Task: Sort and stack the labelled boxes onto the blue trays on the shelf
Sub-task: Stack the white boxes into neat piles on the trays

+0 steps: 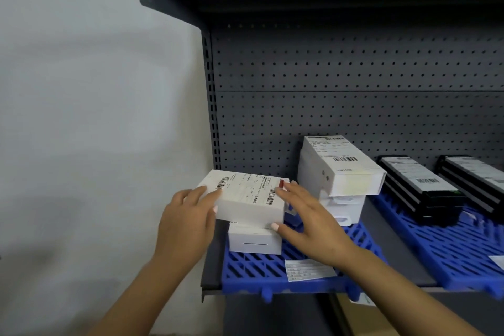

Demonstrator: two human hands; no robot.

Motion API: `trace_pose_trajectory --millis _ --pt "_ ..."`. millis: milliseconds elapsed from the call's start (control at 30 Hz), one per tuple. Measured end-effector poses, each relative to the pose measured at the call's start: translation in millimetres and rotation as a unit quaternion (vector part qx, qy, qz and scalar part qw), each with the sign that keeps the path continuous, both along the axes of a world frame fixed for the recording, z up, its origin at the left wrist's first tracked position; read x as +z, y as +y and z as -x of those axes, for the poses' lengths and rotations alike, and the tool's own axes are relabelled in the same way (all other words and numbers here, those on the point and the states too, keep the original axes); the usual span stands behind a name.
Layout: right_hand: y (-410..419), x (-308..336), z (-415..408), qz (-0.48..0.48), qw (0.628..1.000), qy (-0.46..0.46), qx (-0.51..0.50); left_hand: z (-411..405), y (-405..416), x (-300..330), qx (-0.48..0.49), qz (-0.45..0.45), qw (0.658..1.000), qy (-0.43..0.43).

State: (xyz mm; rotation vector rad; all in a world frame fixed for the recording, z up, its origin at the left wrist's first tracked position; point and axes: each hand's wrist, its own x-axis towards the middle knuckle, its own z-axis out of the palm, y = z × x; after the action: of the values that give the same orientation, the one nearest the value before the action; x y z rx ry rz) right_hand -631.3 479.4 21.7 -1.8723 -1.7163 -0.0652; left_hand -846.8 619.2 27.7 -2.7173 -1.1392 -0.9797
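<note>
We hold a white labelled box (245, 199) between both hands: left hand (188, 221) curls round its left end, right hand (308, 224) spread flat against its right end. It sits atop a smaller white box (255, 240) on the left blue tray (272, 273).

Left tray (253, 270) sits at the shelf's (211, 275) left end, right tray (447, 248) beside it, apart. On left tray: front-left a small box (255, 240) with a labelled box (246, 199) on top, skewed; left hand (188, 222) at its left side, right hand (308, 218) at its right end. Behind-right, a box stack (341, 185), top one tilted. Loose label (308, 270) at tray front. On right tray: two box stacks (420, 188) side by side. Pegboard (354, 106) behind all.
</note>
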Motion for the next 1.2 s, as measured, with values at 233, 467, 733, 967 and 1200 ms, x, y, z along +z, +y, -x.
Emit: trace_pose_trajectory --millis 233,467,733,967,1200 --pt "-14 10 7 -0.044 0.996 -0.067 0.027 -19 23 4 -0.003 0.155 0.986 0.058" --pt "-27 15 8 0.010 0.998 -0.053 0.037 -28 -4 -2 -0.174 0.236 0.952 -0.085" --pt "-34 16 11 0.003 0.998 -0.026 0.051 -24 -8 -15 -0.238 0.300 0.917 -0.110" --pt "-24 6 17 0.080 0.996 0.023 0.023 -6 -13 -26 -0.265 0.344 0.892 -0.126" --pt "-8 -3 14 0.059 0.998 0.011 -0.025 -9 -13 -32 -0.177 0.195 0.962 -0.069"
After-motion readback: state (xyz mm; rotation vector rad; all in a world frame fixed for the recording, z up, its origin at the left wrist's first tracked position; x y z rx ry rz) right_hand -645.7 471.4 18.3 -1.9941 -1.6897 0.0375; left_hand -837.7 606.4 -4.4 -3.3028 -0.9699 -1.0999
